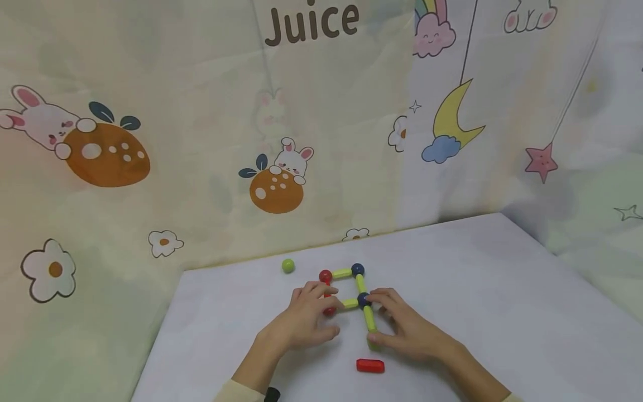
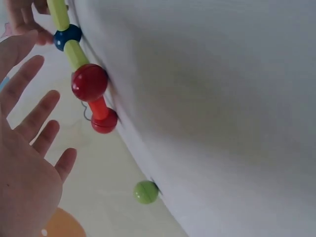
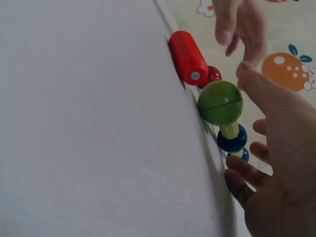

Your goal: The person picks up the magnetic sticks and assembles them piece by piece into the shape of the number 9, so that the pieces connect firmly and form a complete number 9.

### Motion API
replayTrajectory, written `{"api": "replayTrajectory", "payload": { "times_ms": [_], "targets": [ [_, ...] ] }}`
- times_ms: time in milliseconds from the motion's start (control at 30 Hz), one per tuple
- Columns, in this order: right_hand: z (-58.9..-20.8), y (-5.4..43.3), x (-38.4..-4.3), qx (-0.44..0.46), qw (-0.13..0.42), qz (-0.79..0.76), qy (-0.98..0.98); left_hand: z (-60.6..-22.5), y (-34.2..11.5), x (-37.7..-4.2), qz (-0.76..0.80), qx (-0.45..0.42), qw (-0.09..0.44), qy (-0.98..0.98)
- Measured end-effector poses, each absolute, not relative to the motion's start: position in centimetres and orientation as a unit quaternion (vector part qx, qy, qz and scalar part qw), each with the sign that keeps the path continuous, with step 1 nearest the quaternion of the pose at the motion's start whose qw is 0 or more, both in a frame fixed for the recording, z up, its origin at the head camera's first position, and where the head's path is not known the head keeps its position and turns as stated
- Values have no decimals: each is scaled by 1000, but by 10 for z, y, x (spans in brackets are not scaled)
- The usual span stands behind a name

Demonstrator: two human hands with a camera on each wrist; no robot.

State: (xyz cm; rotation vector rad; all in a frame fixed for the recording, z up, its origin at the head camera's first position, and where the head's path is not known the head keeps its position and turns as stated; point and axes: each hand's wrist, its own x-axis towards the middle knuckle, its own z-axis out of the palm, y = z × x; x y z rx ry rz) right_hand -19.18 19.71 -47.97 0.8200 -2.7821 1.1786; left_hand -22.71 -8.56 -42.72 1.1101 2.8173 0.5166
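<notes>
On the white table lies a frame of magnetic rods and balls. Its square has two dark blue balls point(image 1: 358, 269), a far red ball point(image 1: 325, 276) and a near red ball point(image 2: 89, 82), joined by yellow-green rods point(image 1: 342, 273) and a red rod point(image 2: 98, 108). Another yellow-green rod point(image 1: 369, 319) runs toward me to a green ball point(image 3: 220, 102). My left hand point(image 1: 308, 315) is spread over the red side, fingers apart and holding nothing. My right hand point(image 1: 407, 332) curves loosely beside the extending rod, its thumb by the green ball and its fingertips at the nearer blue ball.
A loose red rod point(image 1: 370, 365) lies on the table point(image 1: 482, 290) in front of the green ball. Farther back, near the table's rear edge, sits a loose lime-green ball point(image 1: 288, 266). A printed cloth point(image 1: 201, 139) hangs behind the table.
</notes>
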Motion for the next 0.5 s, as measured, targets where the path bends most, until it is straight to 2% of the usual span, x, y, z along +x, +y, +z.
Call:
{"api": "replayTrajectory", "payload": {
  "times_ms": [100,333,500],
  "targets": [
    [-480,201,-195,267,0,375,-888,-430,-90,-223,165,365,40,916],
    [-479,202,-203,253,-90,385,-883,-431,-89,-205,220,366,101,899],
    [-478,201,-206,267,-97,375,-882,-426,-83,-190,209,376,139,892]
  ]
}}
